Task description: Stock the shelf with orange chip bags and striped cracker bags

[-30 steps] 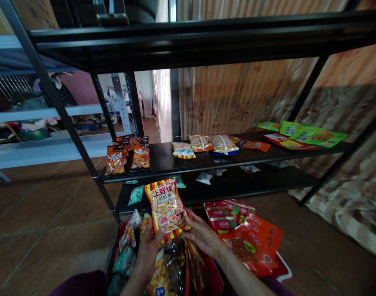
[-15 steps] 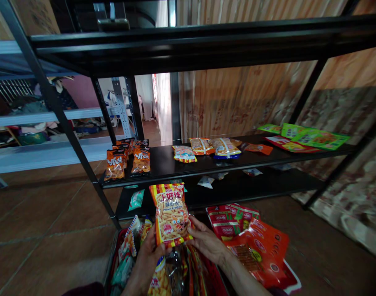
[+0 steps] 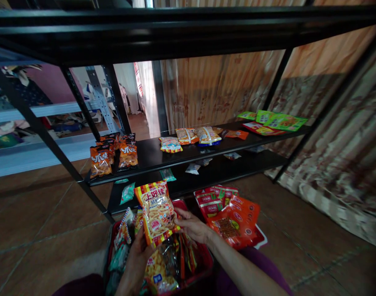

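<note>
A red and yellow bag of prawn crackers (image 3: 157,211) is held upright, tilted a little, between both hands. My left hand (image 3: 140,250) grips its lower left corner, and my right hand (image 3: 190,225) pinches its right edge. Just beneath the bag is a red basket (image 3: 206,267) packed with snack bags, among them a clear-fronted bag of yellow puffs (image 3: 158,273), dark packets (image 3: 188,255) and green-white ones (image 3: 119,259) at the left.
Ahead stands a black rack; its middle shelf (image 3: 151,158) bears orange snack bags (image 3: 100,161), pale packets (image 3: 208,135) and green pouches (image 3: 280,120). Small packets lie on the lower shelf (image 3: 175,189). Right of the basket, red and orange pouches (image 3: 237,222) are piled up.
The view has shifted right and down, so the rack appears further left and higher. Both hands still hold the prawn cracker bag, which now tilts slightly more.
</note>
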`<state>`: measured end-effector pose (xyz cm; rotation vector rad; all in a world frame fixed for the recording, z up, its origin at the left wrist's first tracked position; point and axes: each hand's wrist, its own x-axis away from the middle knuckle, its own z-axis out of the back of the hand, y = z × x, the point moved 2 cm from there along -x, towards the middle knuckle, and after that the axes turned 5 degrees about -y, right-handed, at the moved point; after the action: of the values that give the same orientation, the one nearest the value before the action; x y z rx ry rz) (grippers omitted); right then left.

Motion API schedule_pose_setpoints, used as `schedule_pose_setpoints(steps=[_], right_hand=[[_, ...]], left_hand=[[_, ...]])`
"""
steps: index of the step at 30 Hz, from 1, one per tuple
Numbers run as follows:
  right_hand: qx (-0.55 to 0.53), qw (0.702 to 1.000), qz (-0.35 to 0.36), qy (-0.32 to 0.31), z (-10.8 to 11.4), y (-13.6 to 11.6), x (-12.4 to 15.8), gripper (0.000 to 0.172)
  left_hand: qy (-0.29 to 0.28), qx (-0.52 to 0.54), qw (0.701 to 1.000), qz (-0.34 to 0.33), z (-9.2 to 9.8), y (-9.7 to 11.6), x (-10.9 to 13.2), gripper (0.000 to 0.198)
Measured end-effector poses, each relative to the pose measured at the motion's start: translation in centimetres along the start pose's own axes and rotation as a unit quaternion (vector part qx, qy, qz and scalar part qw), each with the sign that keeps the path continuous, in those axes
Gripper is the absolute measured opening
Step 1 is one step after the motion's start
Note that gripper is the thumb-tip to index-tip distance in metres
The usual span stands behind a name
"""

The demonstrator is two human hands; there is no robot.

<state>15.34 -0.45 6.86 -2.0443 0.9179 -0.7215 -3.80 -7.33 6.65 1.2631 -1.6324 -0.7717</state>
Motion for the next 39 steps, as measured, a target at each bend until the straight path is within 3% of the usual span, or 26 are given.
schedule_pose_setpoints(steps=[4, 13, 21, 26, 39], right_hand=[[-0.003, 0.999, 0.003, 0.038, -1.3, 1.4, 1.2, 0.061], [0.026, 0.997, -0.004, 0.079, -3.8, 4.3, 3.9, 0.056], [0.032, 0.998, 0.011, 0.054, -5.4, 3.9, 2.9, 0.057], [0.034, 0.998, 0.012, 0.054, -6.0, 3.9, 2.8, 0.056], [-0.015, 0.996, -0.005, 0.092, -5.1, 4.6, 3.3, 0.053]], left_hand=[[-0.012, -0.015, 1.0, -0.016, 0.0, 1.1, 2.0, 0.088], [-0.022, -0.023, 0.999, 0.031, 1.0, 1.7, 6.3, 0.079], [-0.027, -0.012, 0.999, 0.014, 1.9, 2.9, 6.1, 0.086], [-0.019, -0.004, 1.0, 0.012, 2.8, 2.1, 5.5, 0.087], [-0.016, 0.021, 1.0, 0.016, 2.8, 1.0, 4.6, 0.077]])
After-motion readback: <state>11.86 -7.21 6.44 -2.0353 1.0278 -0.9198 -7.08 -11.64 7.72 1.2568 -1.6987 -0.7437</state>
